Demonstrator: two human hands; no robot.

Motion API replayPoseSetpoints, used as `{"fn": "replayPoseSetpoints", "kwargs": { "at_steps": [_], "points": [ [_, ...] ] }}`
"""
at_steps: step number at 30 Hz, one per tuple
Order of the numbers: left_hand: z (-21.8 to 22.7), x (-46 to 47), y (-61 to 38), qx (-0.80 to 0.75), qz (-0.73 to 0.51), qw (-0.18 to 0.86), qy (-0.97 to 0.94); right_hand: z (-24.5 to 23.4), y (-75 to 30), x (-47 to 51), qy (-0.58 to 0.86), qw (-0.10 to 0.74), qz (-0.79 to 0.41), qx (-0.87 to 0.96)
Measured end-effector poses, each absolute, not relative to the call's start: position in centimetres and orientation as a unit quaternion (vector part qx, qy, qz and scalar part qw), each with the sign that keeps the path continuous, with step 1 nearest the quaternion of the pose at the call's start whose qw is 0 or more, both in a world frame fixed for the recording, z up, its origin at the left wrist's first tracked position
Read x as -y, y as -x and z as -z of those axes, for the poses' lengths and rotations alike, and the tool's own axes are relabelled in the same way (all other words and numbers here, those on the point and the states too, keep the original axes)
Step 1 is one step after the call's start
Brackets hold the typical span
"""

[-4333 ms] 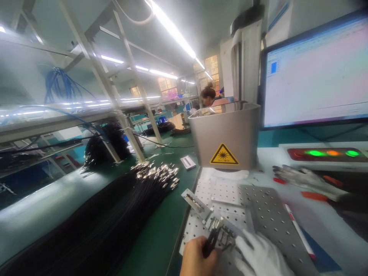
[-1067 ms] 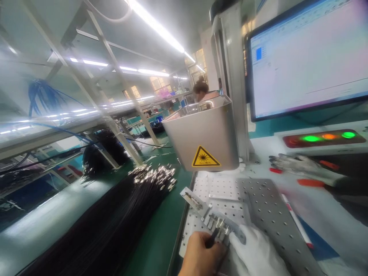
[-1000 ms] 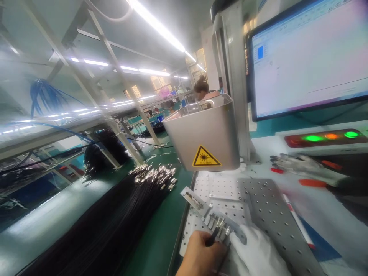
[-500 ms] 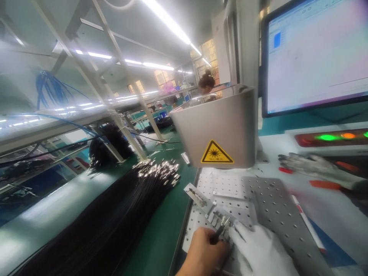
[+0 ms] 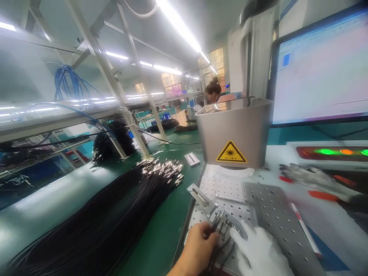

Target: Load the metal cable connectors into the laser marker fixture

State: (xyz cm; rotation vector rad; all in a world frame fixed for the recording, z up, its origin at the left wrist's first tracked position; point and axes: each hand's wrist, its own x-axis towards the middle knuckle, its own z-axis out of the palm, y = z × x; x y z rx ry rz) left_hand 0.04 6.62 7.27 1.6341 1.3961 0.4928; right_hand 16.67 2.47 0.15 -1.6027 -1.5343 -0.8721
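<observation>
My bare left hand pinches thin black cables whose metal connector ends lie in a small metal fixture on the perforated plate. My right hand, in a white glove, rests on the plate just right of those connectors, with a fingertip touching the fixture's edge. A grey laser marker head with a yellow warning sticker hangs above the plate's far end.
A big bundle of black cables with shiny connector ends lies across the green bench at left. A monitor, a panel with lit buttons, a spare glove and a pen sit at right. A person works behind the marker.
The view has swung slightly right and up. My left hand has shifted a little, and the cable ends now sit splayed over the fixture. The gloved right hand stays beside them.
</observation>
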Motion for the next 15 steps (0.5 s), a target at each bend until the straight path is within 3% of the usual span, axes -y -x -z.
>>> {"fn": "replayPoseSetpoints", "kwargs": {
  "at_steps": [6, 11, 15],
  "points": [
    [-7.4, -7.1, 0.1, -0.577, -0.188, 0.510, -0.610, -0.3, -16.6, -2.0, 0.679, 0.275, 0.332, 0.594],
    [-7.1, -7.0, -0.7, -0.598, -0.174, 0.476, -0.620, -0.6, -16.6, -2.0, 0.664, 0.296, 0.338, 0.598],
    [-7.5, -6.5, -1.5, -0.632, -0.142, 0.388, -0.655, -0.9, -16.6, -2.1, 0.648, 0.320, 0.352, 0.594]
  ]
}}
